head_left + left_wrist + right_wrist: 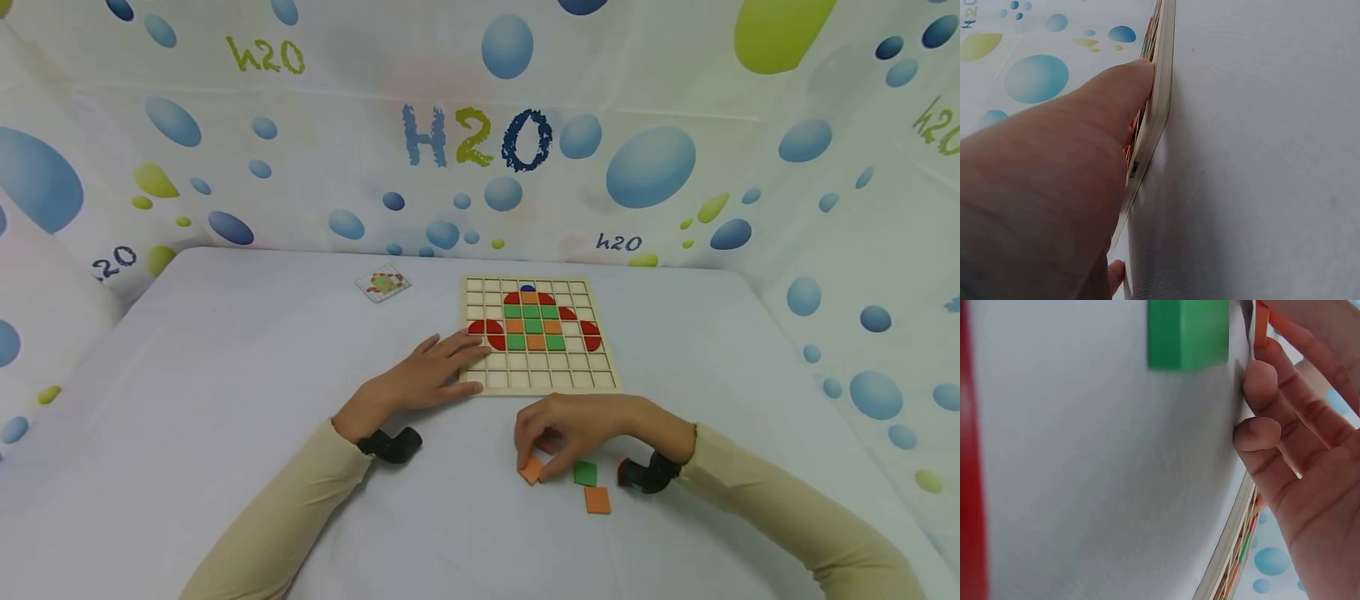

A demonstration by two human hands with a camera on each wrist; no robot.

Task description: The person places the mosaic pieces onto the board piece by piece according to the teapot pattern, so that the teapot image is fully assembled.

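My left hand [423, 377] rests with spread, fairly straight fingers on the left edge of a wooden grid board [540, 382]. In the left wrist view, its thumb lies over the rim of the board [1161, 94]. Just in front of the board, my right hand [577, 418] pinches an orange square tile [531, 471] between thumb and fingers, low over the tablecloth. The right wrist view shows only an edge of this orange tile [1262, 326] at the fingertips. Beside the hand lie a green square tile [585, 473] and a second orange tile [597, 500].
Red rounded pieces [591, 336], green and orange squares and one blue piece [528, 288] fill part of the grid as a pattern. A small card [383, 283] with a coloured grid picture lies beyond the left hand. A printed curtain [337, 167] hangs behind the table.
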